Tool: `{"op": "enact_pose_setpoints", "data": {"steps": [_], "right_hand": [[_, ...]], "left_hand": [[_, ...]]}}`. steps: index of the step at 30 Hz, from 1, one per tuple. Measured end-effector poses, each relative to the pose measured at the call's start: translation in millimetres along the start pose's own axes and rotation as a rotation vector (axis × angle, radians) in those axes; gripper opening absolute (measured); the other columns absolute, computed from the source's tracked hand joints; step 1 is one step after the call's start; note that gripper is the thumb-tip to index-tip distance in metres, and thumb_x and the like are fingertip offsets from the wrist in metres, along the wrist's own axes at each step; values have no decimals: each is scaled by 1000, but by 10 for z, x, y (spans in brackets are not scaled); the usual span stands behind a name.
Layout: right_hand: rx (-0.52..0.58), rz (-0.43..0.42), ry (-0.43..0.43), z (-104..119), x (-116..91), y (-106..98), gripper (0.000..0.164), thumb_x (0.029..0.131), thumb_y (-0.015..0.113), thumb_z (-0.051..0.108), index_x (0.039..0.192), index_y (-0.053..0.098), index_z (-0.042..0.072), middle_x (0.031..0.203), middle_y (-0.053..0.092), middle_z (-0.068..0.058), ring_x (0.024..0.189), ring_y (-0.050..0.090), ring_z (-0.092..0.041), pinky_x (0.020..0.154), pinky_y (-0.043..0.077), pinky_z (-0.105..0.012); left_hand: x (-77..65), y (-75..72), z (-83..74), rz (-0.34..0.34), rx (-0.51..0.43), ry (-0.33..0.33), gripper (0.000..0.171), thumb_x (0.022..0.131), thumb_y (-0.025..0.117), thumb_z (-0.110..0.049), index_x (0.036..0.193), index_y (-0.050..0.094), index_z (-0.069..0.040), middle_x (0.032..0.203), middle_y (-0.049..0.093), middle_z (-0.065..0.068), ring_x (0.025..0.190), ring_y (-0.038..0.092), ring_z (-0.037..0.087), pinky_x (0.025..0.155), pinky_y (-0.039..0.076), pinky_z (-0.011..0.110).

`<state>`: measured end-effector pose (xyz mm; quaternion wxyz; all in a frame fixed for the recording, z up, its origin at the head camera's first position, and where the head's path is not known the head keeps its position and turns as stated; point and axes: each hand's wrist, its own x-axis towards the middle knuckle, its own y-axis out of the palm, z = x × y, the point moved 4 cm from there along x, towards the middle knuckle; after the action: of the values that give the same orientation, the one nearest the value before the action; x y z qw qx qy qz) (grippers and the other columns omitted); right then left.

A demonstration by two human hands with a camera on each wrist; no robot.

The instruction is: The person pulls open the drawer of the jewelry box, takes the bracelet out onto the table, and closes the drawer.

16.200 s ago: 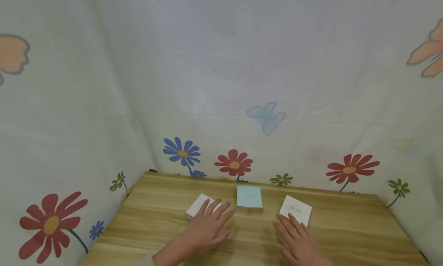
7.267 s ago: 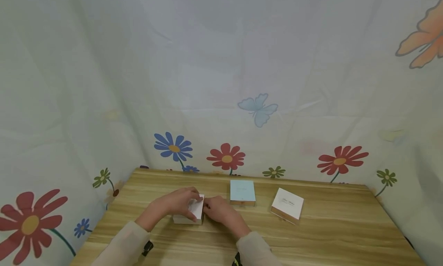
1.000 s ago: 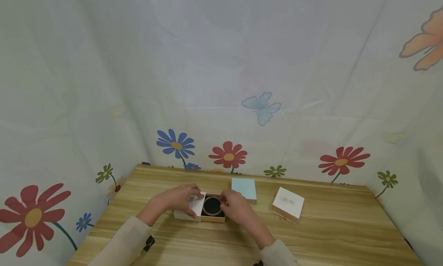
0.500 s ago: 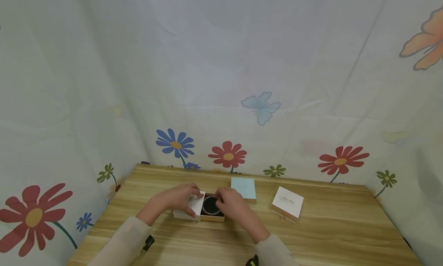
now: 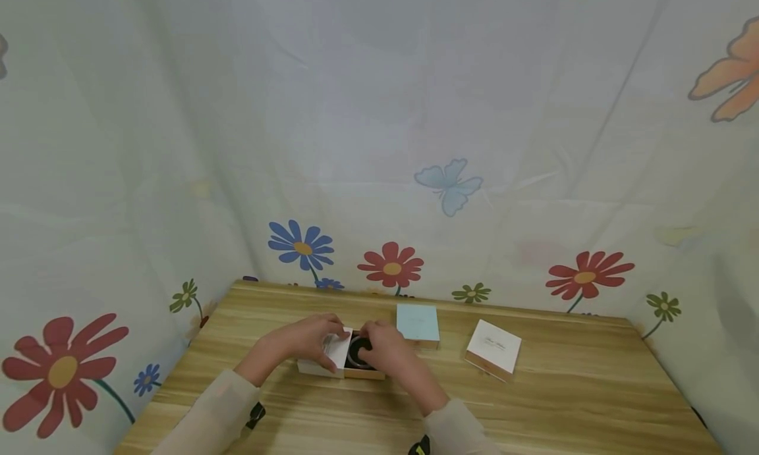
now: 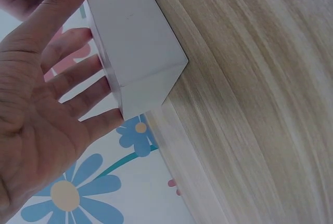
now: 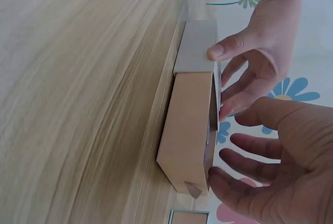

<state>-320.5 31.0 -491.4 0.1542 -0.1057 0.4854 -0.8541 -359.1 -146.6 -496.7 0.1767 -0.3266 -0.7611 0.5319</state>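
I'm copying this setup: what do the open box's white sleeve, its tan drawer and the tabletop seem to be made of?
White sleeve: likely smooth paper-covered cardboard, matte; it has crisp edges and flat faces.
Tan drawer: probably cardboard too, matte, with thin flat walls.
Tabletop: wood or wood-look laminate, smooth-looking; streaked grain shows, but the pictures don't settle which.

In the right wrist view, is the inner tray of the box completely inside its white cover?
No, the tan inner tray sticks out past the end of the white cover.
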Motion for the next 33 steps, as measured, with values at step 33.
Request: {"op": "enact_pose_setpoints", "data": {"steps": [33], "right_hand": [[-307,97,50,193,194,155,52,83,86,32,125,66,7,117,63,-10,107,62,-25,103,47,-47]], "left_hand": [[19,5,6,-15,-13,-5,57,69,94,-38,118,74,-15,121,62,-1,111,59,22,98,51,44]]}}
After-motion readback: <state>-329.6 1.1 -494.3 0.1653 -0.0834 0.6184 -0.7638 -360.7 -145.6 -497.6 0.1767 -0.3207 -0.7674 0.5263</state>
